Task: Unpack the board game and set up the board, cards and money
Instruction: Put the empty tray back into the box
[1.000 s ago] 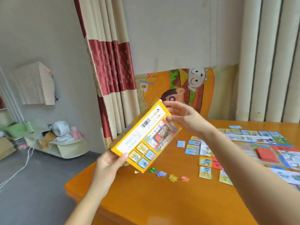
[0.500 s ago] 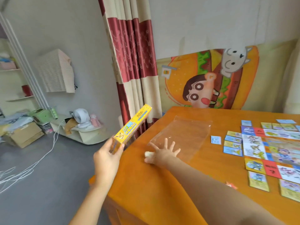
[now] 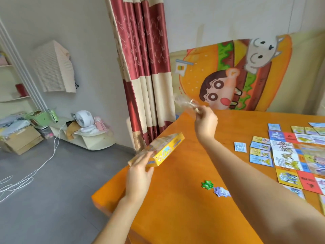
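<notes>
At the left corner of the worktop (image 3: 175, 217): the left hand (image 3: 139, 175) grips the near end of the yellow game box (image 3: 163, 150), fingers over its top face. The box is tilted, in the air over the worktop's left edge. Half a second ago the box was held edge-on, out past the corner, so it has swung in and lower. The right hand (image 3: 205, 120) then lay flat with fingers spread on a clear plastic wrapper (image 3: 184, 103). It now pinches that wrapper, crumpled and raised above the far edge. Judgement: packaging is being cleared, and unpacking looks close to finished. The board (image 3: 299, 155) lies spread at the right, with cards (image 3: 260, 150) in a column just beside it and one card slightly apart. Money cannot be told apart from cards here. A green star token (image 3: 207, 184) touches a purple token (image 3: 220, 191) near the right forearm. Legible writing: the purple token seems to bear a "2". The box print is motion-blurred. The red board squares carry dark lettering too small to read.
</notes>
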Demonstrator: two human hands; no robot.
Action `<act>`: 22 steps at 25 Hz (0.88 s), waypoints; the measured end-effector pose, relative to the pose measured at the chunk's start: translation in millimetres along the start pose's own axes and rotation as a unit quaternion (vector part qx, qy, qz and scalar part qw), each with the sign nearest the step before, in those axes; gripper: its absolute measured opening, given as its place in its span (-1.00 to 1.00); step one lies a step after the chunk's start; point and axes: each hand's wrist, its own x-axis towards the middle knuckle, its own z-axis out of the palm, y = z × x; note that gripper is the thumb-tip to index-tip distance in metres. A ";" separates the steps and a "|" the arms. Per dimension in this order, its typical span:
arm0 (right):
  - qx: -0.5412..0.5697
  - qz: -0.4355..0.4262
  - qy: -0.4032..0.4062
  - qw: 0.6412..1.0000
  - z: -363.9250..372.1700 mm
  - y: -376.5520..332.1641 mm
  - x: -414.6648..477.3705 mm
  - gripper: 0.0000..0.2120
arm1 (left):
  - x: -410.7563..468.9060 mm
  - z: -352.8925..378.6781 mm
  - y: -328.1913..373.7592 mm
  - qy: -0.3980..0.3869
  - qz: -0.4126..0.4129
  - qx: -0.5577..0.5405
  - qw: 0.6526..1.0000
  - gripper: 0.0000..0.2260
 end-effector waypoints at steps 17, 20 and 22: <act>0.309 0.031 -0.128 0.942 -41.5 -86.7 -75.5 -0.85 | 31.3 -58.9 97.7 -0.134 -0.215 -0.577 0.777 -0.25; 0.380 0.076 -0.240 0.890 -43.4 -114.6 -120.5 -0.95 | 7.2 -107.3 99.8 -0.141 -0.150 -0.610 0.766 -0.48; 0.399 0.057 -0.293 0.867 -48.1 -126.7 -157.0 -0.89 | -15.7 -130.0 92.1 -0.100 -0.145 -0.556 0.812 -0.69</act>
